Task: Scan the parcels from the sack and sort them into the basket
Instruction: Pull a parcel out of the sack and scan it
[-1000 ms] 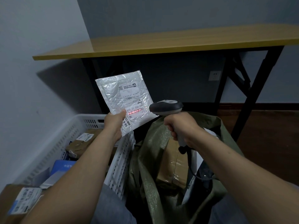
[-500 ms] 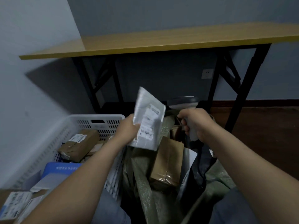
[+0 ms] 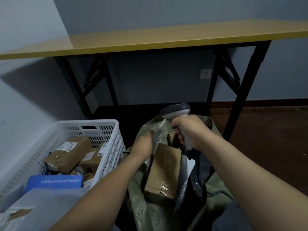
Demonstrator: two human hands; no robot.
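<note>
Well, the main risk here is a mix-up. Left hand [image 3: 143,147] is down in the mouth of the sack [image 3: 145,212], fingers against a pale flat mailer [image 3: 158,135] standing edge-on. It's blurred there, so I can't tell whether the mailer is pinched or only touched. If it drops among the unscanned parcels, it gets lost or scanned twice.

Right hand [image 3: 191,130] is wrapped round the handle of the scanner [image 3: 176,111], head above the sack rim, no label in front of it that I can see. Its cable [image 3: 194,155] hangs into the sack beside the brown box [image 3: 162,172]. Pulling a parcel up could snag it and yank the scanner.

That box stands on end, taped and glossy, so a one-hand lift will likely slip or tip it.

Basket [image 3: 106,125] sits just left of the sack, stacked with boxes [image 3: 70,152]. The near end is piled high, so a tossed parcel could slide off the blue box [image 3: 55,181] and over the wall. Aim drops at the far end.
</note>
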